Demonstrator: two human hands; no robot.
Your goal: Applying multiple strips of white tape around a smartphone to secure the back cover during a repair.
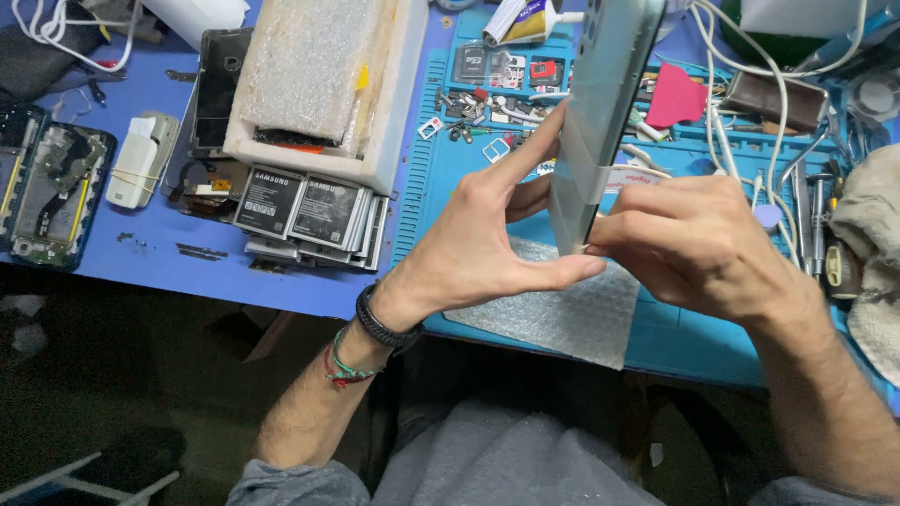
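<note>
Both hands, left (478,234) and right (689,239), clamp an upright phone (600,112) above the parts-filled blue tray (675,337).

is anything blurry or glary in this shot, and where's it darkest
Head view: both hands, left and right, and the phone they hold on edge look slightly soft; its pale back panel shows a mild sheen; the blue mat is evenly lit; the floor under the table at lower left is darkest.

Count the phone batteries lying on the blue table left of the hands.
2 show label-up, side by side: left battery and right battery, below the white foam box. Edges beneath suggest more stacked under them, hidden from count.
</note>
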